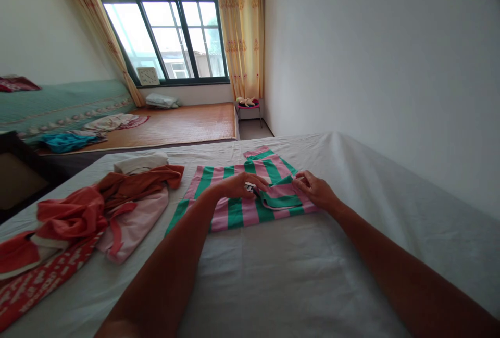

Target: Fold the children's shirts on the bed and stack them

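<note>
A pink-and-green striped shirt [234, 208] lies spread on the white bed sheet [281, 275] in front of me. My left hand [240, 186] rests on its middle with the fingers curled onto the fabric near a small dark label. My right hand [315, 188] pinches the shirt's folded right edge by the collar. Both forearms reach out over the sheet.
A heap of red, orange and pink clothes [89, 218] lies to the left on the bed. A white wall [371, 67] runs along the right. Beyond are a wooden platform [183, 124], a window [172, 30] with a clock, curtains and a small pink stool [249, 106].
</note>
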`<state>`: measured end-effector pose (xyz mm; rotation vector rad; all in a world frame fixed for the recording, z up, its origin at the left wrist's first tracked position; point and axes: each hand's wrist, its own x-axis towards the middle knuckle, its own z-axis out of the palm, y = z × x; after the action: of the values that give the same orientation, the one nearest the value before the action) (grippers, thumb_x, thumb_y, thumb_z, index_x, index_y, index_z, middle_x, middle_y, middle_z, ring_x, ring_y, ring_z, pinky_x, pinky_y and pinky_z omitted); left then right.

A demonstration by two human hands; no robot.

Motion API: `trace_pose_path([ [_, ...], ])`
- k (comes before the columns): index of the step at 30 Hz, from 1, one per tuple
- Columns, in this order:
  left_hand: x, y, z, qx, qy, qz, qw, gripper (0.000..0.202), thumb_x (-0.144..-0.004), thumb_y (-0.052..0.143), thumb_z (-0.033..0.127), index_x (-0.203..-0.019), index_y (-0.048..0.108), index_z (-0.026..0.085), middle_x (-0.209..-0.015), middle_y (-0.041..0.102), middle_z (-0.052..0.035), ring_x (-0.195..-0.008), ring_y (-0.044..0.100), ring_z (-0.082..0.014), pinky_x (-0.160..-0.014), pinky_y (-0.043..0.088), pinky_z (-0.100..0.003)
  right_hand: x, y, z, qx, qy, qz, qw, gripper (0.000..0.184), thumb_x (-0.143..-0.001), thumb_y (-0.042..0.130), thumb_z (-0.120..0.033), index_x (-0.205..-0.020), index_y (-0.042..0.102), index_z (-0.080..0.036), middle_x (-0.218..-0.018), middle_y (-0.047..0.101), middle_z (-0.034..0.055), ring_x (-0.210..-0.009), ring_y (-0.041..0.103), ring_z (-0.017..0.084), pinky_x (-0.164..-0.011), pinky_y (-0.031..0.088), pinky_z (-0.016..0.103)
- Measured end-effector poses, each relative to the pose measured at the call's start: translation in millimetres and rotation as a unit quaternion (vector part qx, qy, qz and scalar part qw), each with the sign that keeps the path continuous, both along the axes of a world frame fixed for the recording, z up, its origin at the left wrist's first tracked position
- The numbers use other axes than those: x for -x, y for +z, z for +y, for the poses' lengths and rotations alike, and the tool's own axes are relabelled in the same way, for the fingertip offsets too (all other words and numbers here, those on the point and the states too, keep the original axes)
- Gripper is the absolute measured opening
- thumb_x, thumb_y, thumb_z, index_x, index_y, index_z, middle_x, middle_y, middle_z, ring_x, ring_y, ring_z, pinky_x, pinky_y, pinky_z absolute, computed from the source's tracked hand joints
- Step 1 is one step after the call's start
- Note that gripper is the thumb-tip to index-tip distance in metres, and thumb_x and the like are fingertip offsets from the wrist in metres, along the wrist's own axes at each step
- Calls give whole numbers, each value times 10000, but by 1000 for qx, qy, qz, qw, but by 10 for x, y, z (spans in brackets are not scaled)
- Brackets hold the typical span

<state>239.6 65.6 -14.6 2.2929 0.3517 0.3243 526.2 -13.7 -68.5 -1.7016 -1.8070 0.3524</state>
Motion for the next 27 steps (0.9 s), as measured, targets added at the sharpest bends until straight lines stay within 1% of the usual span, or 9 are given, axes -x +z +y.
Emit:
trace_pose_path([
  [5,36,-188,84,-29,112,23,993,440,-666,610,64,-1070,697,215,-1057,692,-31,-947,624,-184,-833,472,-264,196,-47,64,-26,8,-21,999,439,-841,558,-424,-1237,500,-243,-897,680,36,-802,631,192,-732,462,285],
  [8,-25,-317,99,-64,166,-17,984,308,-693,567,72,-931,728,181,-939,694,-36,-875,619,-164,-788,474,-251,227,-23,78,-39,14,-13,999,340,-843,535,-318,-1174,566,-249,-823,661,12,-738,617,170,-711,463,273],
  [11,-27,-383,123,-69,159,-21,985,245,-676,535,51,-771,730,164,-819,673,-32,-808,612,-149,-747,478,-238,182,-19,92,-30,8,15,999,261,-833,518,-272,-1067,627,-235,-801,654,10,-696,608,153,-688,468,259],
  [14,12,-377,147,-87,139,-1,986,262,-638,510,17,-691,719,164,-778,660,-33,-813,612,-156,-772,479,-247,121,-46,127,-25,2,6,1000,239,-823,514,-245,-1019,648,-219,-832,654,23,-737,612,158,-734,484,272],
  [19,-97,-245,60,-137,223,-35,964,339,-626,417,-22,-652,698,166,-928,663,-45,-867,620,-159,-825,471,-265,191,-6,110,-147,-16,-103,984,334,-873,432,-191,-1150,617,-177,-1185,602,120,-1126,514,249,-983,402,386],
  [21,-232,-240,-56,-137,218,-25,966,336,-667,410,-10,-694,692,171,-892,668,-36,-851,618,-157,-823,474,-260,290,3,59,-144,37,-131,980,387,-889,377,-145,-1200,600,-203,-1224,599,100,-1163,495,238,-1021,372,392],
  [23,-387,-307,-214,-169,206,2,964,313,-730,431,27,-802,690,189,-895,664,-35,-882,605,-170,-851,469,-272,385,-40,12,-109,113,-160,975,413,-910,352,-159,-1259,567,-214,-1268,589,80,-1197,483,216,-1056,341,383],
  [25,-523,-427,-386,-231,223,32,947,271,-803,462,100,-935,669,214,-971,643,-54,-973,570,-203,-914,446,-319,441,-128,-12,-66,154,-193,967,427,-942,347,-261,-1334,502,-196,-1366,521,77,-1272,428,217,-1090,300,395],
  [27,-612,-554,-527,-275,261,56,923,271,-860,462,167,-1067,621,241,-1070,610,-76,-1073,518,-232,-969,414,-374,446,-226,-10,-30,153,-219,963,500,-953,335,-382,-1396,426,-171,-1444,434,87,-1336,357,234,-1110,263,421],
])
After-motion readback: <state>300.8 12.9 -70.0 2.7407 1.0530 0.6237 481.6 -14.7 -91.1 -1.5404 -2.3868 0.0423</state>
